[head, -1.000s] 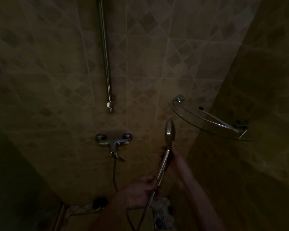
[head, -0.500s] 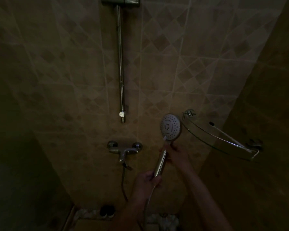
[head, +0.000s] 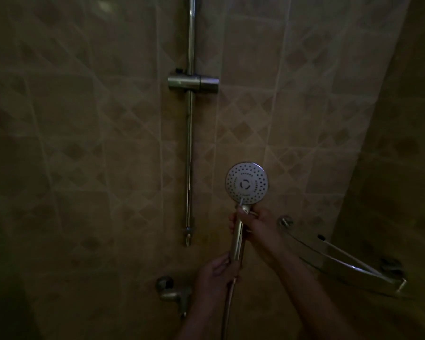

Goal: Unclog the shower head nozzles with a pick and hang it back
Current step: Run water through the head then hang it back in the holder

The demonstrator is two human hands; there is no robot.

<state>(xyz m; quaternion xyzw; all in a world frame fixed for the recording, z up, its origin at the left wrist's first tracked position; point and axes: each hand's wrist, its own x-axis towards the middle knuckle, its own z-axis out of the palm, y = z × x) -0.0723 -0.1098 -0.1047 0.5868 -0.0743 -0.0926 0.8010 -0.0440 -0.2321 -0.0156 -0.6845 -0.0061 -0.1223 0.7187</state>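
Gripping the handle's lower end, just above the hose (head: 227,305), with the left hand (head: 215,274). Wrapping the right hand (head: 252,223) around the neck, pinching a pale pick (head: 241,201) against the shower head (head: 246,185). Still unhung, nozzles facing out, below the slider bracket (head: 193,82); picking apparently unfinished.

There is one view only, worn on the person's head. It faces the tiled wall (head: 84,143) straight on from close by, the slide rail (head: 190,143) running up the middle and both forearms reaching in from the near bottom edge.
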